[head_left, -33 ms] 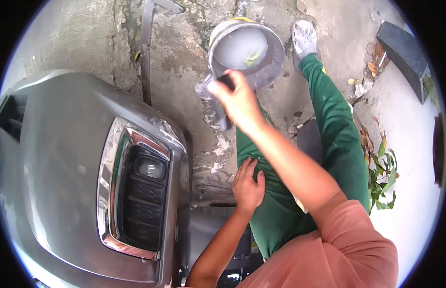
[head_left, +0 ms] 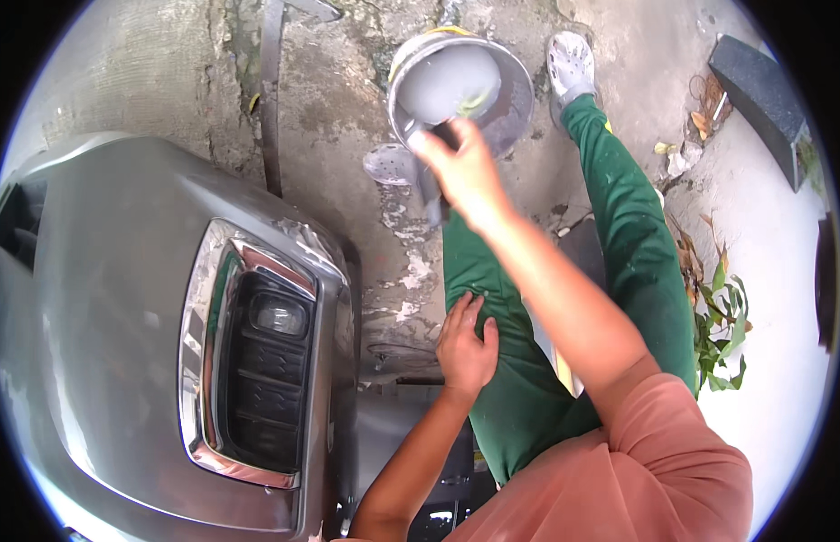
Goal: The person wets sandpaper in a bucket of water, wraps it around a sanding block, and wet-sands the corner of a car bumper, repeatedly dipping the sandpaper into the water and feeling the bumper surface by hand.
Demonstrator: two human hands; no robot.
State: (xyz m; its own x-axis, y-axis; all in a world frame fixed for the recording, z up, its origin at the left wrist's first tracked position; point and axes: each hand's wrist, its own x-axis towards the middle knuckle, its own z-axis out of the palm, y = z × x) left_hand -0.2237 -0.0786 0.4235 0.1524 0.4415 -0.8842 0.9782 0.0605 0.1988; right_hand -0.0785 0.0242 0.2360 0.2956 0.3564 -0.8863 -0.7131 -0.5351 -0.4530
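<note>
The largest thing I have before me is the grey car front [head_left: 122, 334], which fills the left side; its rounded edge ends well apart from both hands. Next to it I see the worn concrete floor [head_left: 329, 99], and a bare stretch of it gives me open room between the car front and the bucket [head_left: 519, 113]. A long flat metal bar [head_left: 272, 108] lies in this stretch, so the room there is not completely free. On the other side, the gap between the bucket's rim and the right shoe [head_left: 572, 65] is narrow. The green trousers [head_left: 623, 226] stand with legs apart, and the bucket is near the feet, with cloudy water [head_left: 442, 86] and a pale green patch [head_left: 475, 102] in it.

The left hand [head_left: 468, 348] rests on the left leg, its fingers loosely spread, and I see nothing held in it. The right hand [head_left: 465, 172] is in front of the bucket's near rim; I cannot tell if it touches this rim. Its fingers are bent around a dark block [head_left: 450, 135], which looks almost black and is partly covered by them. Under the hand shows a grey strip [head_left: 431, 197], blurred; I cannot tell if it belongs to the block.
</note>
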